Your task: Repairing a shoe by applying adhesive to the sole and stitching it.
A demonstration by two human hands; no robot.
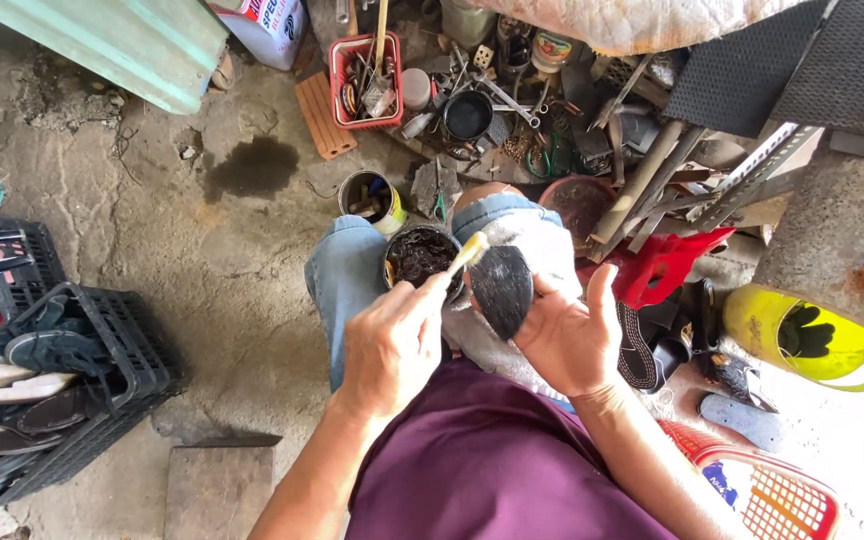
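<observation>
Over lap: left hand (392, 345) grips brush (467, 252), handle hidden; right hand (567, 335) clasps sole (502, 288).

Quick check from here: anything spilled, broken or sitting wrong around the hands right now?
One thing stands out: a dark wet-looking stain on the concrete floor, left of the small tin, like a spill. Otherwise the left hand holds a brush over the dark pot, and the right hand holds the black sole.
</observation>
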